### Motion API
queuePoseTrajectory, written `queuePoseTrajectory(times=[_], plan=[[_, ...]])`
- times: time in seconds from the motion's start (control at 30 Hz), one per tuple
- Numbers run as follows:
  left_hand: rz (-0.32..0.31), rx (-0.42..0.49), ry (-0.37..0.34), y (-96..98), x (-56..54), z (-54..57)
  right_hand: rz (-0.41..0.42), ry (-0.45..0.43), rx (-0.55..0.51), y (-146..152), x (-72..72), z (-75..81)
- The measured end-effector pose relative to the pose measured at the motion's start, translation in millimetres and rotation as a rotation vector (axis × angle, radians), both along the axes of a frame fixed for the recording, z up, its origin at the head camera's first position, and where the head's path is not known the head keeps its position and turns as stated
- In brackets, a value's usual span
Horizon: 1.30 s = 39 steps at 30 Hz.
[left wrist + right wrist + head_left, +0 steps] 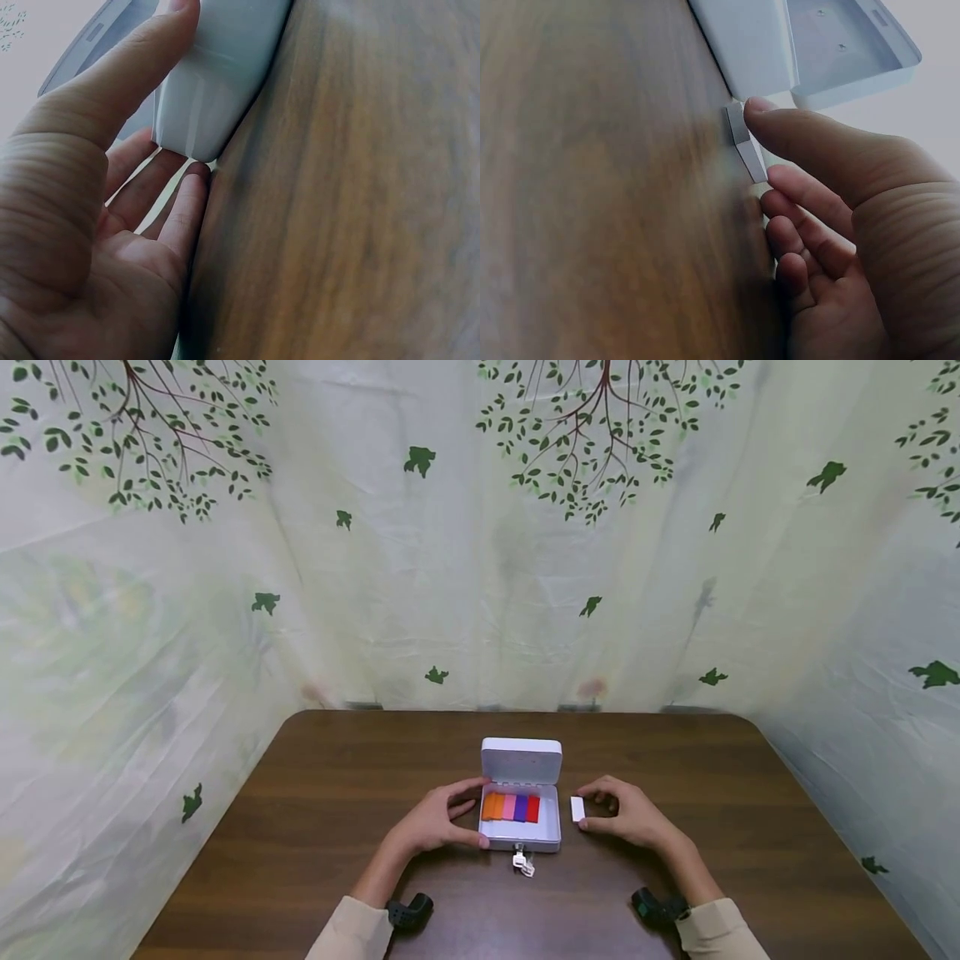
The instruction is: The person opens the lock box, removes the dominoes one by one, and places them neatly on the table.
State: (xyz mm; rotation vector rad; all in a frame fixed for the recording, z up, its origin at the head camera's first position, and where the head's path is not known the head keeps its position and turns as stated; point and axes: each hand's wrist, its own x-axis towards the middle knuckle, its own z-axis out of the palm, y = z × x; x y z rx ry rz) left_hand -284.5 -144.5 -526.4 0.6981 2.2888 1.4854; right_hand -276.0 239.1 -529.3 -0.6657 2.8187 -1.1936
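Note:
A white lockbox (540, 835) stands on the table with its lid (521, 763) raised. Inside, a row of flat coloured blocks (508, 807) in orange, pink, purple and red lies side by side. My left hand (442, 818) grips the box by its left side, thumb at the front corner and a fingertip at the back corner. In the left wrist view the thumb lies along the wall of the box (217, 82). To the right of the box, my right hand (633, 814) pinches a small white block (577, 809) between thumb and fingers, close over the table.
Keys (522, 862) hang from the lock at the box's front. The brown wooden table (360, 752) has rounded far corners. Behind it hangs a pale curtain (450, 568) printed with leaves and branches. Each wrist wears a black band (411, 912).

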Motion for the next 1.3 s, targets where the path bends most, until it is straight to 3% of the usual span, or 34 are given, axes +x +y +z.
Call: queuePoseTrajectory(times=[0.37, 0.53, 0.8, 1.1, 1.3], plan=[[0.003, 0.000, -0.001, -2.1, 2.9, -2.1, -0.007, -0.030, -0.047, -1, 1.4, 0.5], [-0.003, 0.001, -0.001, -2.4, 2.5, -3.9, -0.037, -0.020, -0.096, -7, 3.1, 7.7], [-0.002, 0.022, -0.003, -0.2, 1.0, -1.1, 0.035, 0.073, -0.134, -31, 7.3, 21.7], [-0.019, 0.032, -0.006, 6.1, 1.7, -2.6, 0.076, 0.087, -0.110, -39, 16.1, 25.1], [0.009, 0.039, -0.007, 4.5, 4.5, -1.4, 0.122, 0.083, -0.102, -46, 18.5, 21.5]])
